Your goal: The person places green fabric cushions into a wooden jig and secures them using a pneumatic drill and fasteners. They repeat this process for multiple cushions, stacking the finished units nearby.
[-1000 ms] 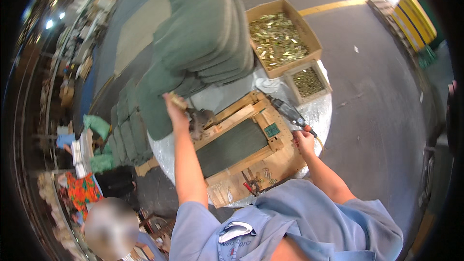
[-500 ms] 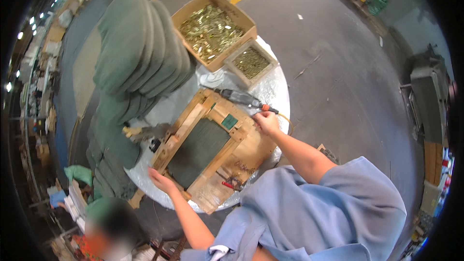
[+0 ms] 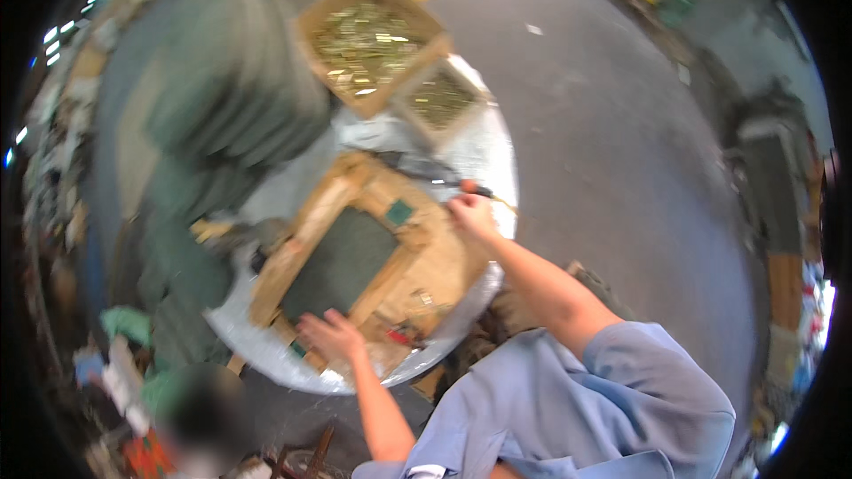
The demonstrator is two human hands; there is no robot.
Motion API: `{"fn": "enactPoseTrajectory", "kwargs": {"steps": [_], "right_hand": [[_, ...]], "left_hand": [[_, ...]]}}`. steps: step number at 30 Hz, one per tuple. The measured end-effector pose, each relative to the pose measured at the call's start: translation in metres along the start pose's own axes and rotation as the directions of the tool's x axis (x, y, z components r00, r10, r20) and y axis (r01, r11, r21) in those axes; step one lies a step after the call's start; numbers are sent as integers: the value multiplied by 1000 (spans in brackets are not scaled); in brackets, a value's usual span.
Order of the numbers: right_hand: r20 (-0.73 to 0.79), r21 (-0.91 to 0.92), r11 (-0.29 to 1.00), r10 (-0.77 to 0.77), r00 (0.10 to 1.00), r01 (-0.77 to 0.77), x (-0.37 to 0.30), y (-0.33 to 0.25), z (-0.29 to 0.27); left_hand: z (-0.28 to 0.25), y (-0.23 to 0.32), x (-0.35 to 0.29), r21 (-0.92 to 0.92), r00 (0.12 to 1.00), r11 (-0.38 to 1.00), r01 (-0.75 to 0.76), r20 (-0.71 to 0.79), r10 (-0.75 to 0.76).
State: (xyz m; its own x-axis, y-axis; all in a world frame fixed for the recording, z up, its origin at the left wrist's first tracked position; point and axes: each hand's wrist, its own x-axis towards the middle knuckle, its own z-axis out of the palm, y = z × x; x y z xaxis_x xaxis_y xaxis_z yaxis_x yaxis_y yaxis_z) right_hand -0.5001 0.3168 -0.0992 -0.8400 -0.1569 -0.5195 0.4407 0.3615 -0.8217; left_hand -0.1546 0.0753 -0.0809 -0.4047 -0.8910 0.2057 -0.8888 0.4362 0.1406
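Observation:
My left hand [image 3: 333, 334] is open, fingers spread, over the near end of a dark green pad [image 3: 342, 262]. The pad lies inside a wooden frame [image 3: 306, 244], which rests on a plywood board [image 3: 448, 253]. At the board's right edge my right hand [image 3: 473, 215] is closed, fingers bent together; whatever they may hold is hidden. Just beyond those fingers lies a dark, long power screwdriver [image 3: 413, 166] with an orange ring and a yellow hose. A small red-handled tool [image 3: 401, 334] sits on the board's near part, blurred.
Beneath is a round table covered in clear plastic [image 3: 493, 137]. A cardboard box [image 3: 311, 35] of brass-coloured metal pieces and a smaller bin [image 3: 417, 124] of small fasteners stand at its far side. Stacked green cushions [image 3: 222, 80] rise at left, near a yellow-ended tool [image 3: 213, 231].
My left hand has moved right, from beside the frame's near left corner to over the pad's near end. My right hand stays by the screwdriver. The whole view has shifted slightly and blurred.

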Motion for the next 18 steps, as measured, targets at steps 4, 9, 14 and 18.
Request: {"fn": "enactPoseTrajectory", "kwargs": {"steps": [4,9,14,18], "right_hand": [[98,186,975,-143,985,123,30,59,30],[165,-5,867,-491,855,499,20,68,3],[445,-238,489,-713,542,839,-110,-11,30],[700,-162,188,-670,247,969,-138,-37,77]], "left_hand": [[-29,-16,-8,-63,992,996,57,119,-50],[-45,-24,-34,-184,989,983,9,144,18],[-85,-41,-162,-278,989,951,136,-20,-147],[-111,-59,-234,-224,946,919,324,54,-320]]}}
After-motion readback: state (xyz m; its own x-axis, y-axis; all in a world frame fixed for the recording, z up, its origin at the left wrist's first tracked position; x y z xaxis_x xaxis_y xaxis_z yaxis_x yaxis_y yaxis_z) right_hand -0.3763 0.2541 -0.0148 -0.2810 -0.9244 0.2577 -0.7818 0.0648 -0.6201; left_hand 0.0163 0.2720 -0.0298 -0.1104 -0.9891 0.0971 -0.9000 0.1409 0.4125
